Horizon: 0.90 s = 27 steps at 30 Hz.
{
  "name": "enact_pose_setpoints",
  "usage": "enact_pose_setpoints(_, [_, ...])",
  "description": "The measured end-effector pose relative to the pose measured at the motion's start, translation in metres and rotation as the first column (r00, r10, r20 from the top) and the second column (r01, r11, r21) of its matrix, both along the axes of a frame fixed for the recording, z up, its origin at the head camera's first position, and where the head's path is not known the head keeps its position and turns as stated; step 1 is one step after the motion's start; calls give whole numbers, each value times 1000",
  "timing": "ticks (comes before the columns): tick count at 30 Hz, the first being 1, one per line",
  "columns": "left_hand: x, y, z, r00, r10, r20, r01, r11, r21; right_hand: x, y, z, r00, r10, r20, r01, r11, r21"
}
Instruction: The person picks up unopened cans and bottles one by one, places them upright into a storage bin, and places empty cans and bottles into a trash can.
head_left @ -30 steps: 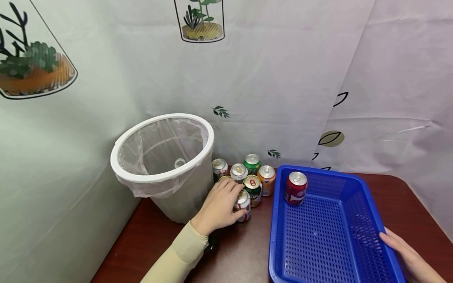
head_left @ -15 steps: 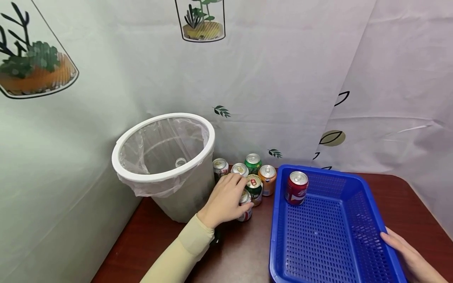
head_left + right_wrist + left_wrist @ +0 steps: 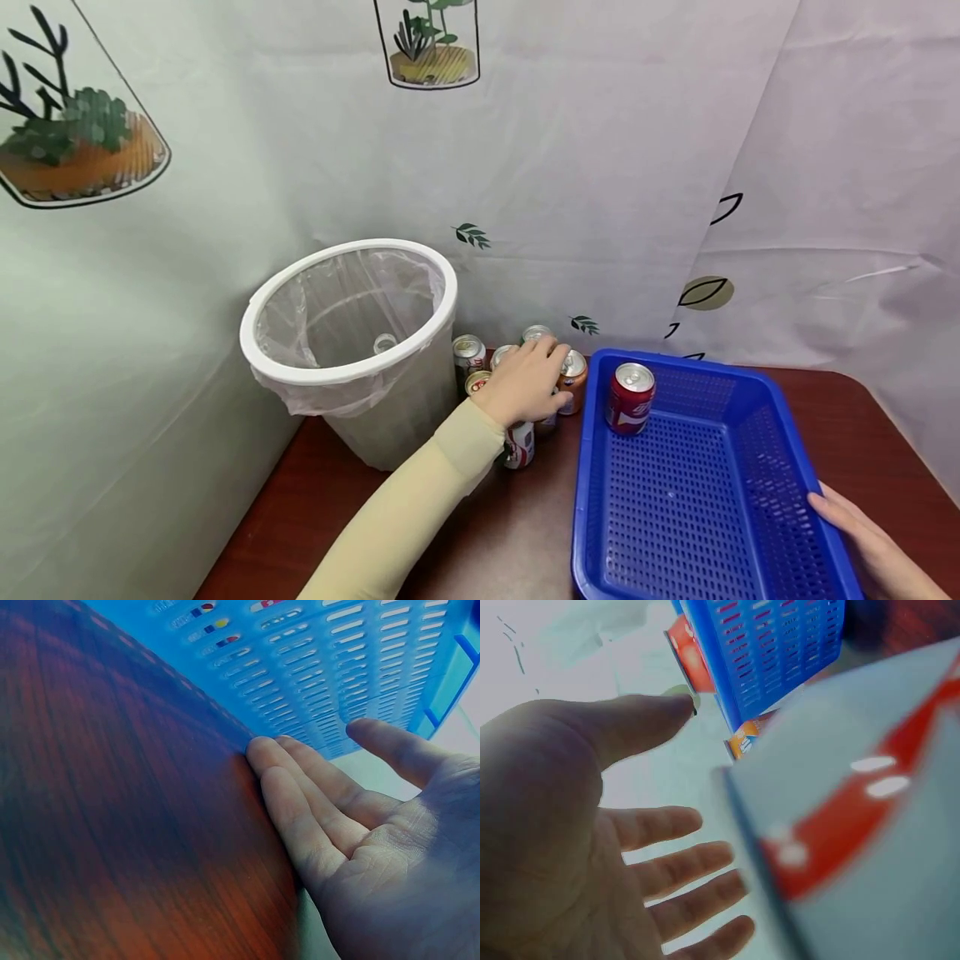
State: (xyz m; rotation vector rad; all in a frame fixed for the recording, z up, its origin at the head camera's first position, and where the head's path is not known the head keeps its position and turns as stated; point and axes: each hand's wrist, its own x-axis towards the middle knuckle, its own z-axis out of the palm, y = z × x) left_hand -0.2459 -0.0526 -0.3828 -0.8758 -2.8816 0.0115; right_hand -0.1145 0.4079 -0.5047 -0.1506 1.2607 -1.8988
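My left hand (image 3: 525, 387) hovers over a cluster of soda cans, palm down, fingers spread and holding nothing. Its fingertips are close to the orange can (image 3: 577, 387) and a green can (image 3: 537, 332), partly hidden behind them. A white-and-red can (image 3: 520, 446) stands below the wrist and looms large, blurred, in the left wrist view. Gold-topped (image 3: 477, 382) and silver-topped (image 3: 468, 350) cans show left of the hand. My right hand (image 3: 870, 542) rests at the right side of the blue basket (image 3: 667, 508); the right wrist view shows its fingers nearly straight by the wall. A red can (image 3: 630, 404) stands upright inside the basket.
A grey bin (image 3: 393, 417) with a white rim and clear plastic liner stands left of the cans, a small clear object (image 3: 385, 342) inside it. All stand on a dark reddish wooden table (image 3: 262, 542), against a patterned cloth backdrop (image 3: 585, 167).
My left hand has moved right and farther back over the cans, from the white-and-red can towards the orange and green ones. My right hand has stayed at the basket.
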Motion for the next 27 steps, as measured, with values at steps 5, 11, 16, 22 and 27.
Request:
enact_pose_setpoints(5, [-9,11,5,998,7,58,-3,998,-57,-1,-2,1,1000,17,7,-17,999,-40])
enact_pose_setpoints(11, [-17,22,6,998,14,54,-7,990,-138,-1,-1,1,1000,9,0,-9,1000,-9])
enact_pose_setpoints(16, [-18,29,3,998,15,56,-5,986,-169,0,4,-1,1000,-8,5,7,998,64])
enact_pose_setpoints(22, [-17,34,-6,999,35,6,-33,986,-161,0,7,-2,1000,-2,2,2,997,72])
enact_pose_setpoints(27, [-13,35,-13,997,43,-70,-51,990,-128,0,5,-1,1000,-7,4,6,999,51])
